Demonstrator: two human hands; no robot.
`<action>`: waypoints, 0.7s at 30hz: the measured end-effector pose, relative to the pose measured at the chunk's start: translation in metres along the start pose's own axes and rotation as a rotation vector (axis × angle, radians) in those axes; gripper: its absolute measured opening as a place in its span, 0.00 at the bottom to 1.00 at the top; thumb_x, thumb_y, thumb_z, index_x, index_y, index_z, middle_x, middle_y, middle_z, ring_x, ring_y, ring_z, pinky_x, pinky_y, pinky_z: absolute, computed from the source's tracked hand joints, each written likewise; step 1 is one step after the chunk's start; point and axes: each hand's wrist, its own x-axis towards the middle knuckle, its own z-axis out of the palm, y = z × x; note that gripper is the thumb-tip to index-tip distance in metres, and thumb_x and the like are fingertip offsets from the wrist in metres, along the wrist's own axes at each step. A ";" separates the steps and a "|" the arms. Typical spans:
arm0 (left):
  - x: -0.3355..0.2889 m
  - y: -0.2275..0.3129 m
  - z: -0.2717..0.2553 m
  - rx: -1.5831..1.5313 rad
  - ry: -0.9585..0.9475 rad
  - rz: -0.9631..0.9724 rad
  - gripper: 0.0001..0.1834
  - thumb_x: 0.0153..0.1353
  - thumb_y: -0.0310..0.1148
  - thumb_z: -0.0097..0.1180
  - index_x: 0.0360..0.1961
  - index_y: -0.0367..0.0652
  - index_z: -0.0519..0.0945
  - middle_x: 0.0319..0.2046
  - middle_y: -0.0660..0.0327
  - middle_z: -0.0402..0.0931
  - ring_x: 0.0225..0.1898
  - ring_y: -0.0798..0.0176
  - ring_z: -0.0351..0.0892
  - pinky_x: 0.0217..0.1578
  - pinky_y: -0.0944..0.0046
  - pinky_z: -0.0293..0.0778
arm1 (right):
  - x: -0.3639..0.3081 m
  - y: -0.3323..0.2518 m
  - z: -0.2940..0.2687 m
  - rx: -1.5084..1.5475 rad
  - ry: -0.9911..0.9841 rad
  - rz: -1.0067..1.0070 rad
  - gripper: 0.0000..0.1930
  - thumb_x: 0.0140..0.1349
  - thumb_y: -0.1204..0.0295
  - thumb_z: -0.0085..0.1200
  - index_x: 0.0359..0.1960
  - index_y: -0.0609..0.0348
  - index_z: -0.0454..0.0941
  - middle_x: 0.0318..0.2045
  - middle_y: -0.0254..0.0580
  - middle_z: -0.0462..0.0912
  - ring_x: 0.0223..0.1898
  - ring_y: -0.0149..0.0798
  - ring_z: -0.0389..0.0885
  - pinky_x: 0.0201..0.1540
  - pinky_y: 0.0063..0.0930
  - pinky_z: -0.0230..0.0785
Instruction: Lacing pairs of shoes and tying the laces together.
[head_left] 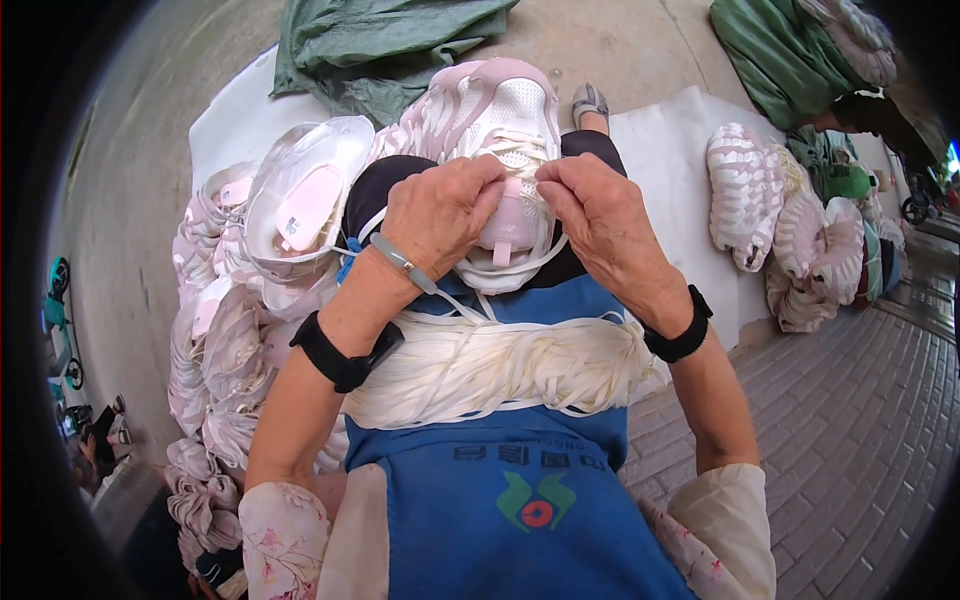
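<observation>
A pink and white shoe upper (510, 110) lies over my lap, its toe pointing away from me and its pink tongue (503, 225) toward me. White lace (515, 145) crosses its front in several rows. My left hand (440, 210) is closed in a pinch at the left eyelet edge, with a loose lace strand trailing below it. On the opposite edge my right hand (605, 220) pinches too, and lace runs down from beneath its fingers. The fingertips hide the lace's exact path. A thick bundle of cream laces (500, 370) rests across my blue apron (500, 500).
To the left, shoe uppers (225, 340) are heaped, one with a pink label piece inside. More uppers (745, 195) stand in stacks at right on a white sheet (660, 170). Green sacks (385, 45) lie at the back. Another person's foot (590, 100) shows beyond my knee.
</observation>
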 end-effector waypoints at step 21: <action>0.002 0.015 0.003 0.129 0.030 -0.081 0.04 0.59 0.32 0.55 0.36 0.47 0.78 0.30 0.56 0.74 0.29 0.49 0.78 0.29 0.54 0.72 | -0.002 0.012 0.017 -0.259 0.005 -0.074 0.04 0.57 0.82 0.51 0.34 0.65 0.71 0.32 0.52 0.73 0.34 0.53 0.78 0.36 0.40 0.72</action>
